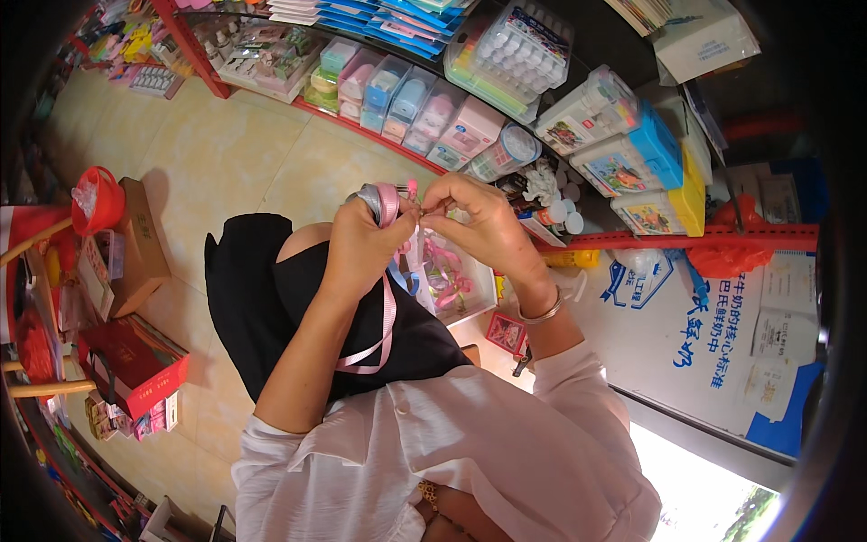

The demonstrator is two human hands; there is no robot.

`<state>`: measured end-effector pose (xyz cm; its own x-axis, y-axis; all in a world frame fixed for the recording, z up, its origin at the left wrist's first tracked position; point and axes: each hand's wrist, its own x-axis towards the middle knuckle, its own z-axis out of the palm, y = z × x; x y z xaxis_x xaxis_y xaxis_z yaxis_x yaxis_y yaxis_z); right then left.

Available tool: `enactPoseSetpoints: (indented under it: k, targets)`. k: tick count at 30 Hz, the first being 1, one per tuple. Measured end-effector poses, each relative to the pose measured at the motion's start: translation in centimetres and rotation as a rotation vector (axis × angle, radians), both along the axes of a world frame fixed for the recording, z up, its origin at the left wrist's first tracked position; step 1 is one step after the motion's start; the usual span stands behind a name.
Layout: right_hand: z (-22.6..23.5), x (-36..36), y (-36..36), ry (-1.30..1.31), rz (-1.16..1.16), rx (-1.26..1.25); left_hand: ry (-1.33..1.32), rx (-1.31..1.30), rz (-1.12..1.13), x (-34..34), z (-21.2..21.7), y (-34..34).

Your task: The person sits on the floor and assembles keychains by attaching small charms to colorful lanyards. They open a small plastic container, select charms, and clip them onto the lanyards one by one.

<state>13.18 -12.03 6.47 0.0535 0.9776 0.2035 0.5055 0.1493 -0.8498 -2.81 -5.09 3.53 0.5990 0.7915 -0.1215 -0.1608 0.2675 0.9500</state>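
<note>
My left hand [361, 239] is closed around a pink and grey roll of ribbon [386, 204]. A loose length of pale pink ribbon [389, 316] hangs from it and curls across my black-clad lap. Close by, my right hand [479, 221] pinches with thumb and forefinger against the left fingertips; what it grips is too small to make out. A small bright pink piece [413, 186] sticks up just beyond the fingers. Below my hands stands a white box [485, 303] of pink ribbon pieces [449, 282], partly hidden by my right hand and wrist.
Red-edged shelving [433, 166] ahead holds several clear boxes and paint sets [632, 172]. At left on the tiled floor are a cardboard box [143, 248], a red bucket [99, 200] and a red box [144, 379]. A printed white panel [650, 343] is at right.
</note>
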Motion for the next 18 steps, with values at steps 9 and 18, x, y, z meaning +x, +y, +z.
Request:
enactPoseSetpoints:
  k: [9,18]
  targets:
    - [1.6,1.0,0.7,-0.19,0.193,-0.061,0.01,-0.019,-0.076,-0.5,-0.7,-0.3]
    - [1.8,0.7,0.7,-0.386,0.258,0.075,0.067,0.006,-0.191,-0.6,-0.7,0.2]
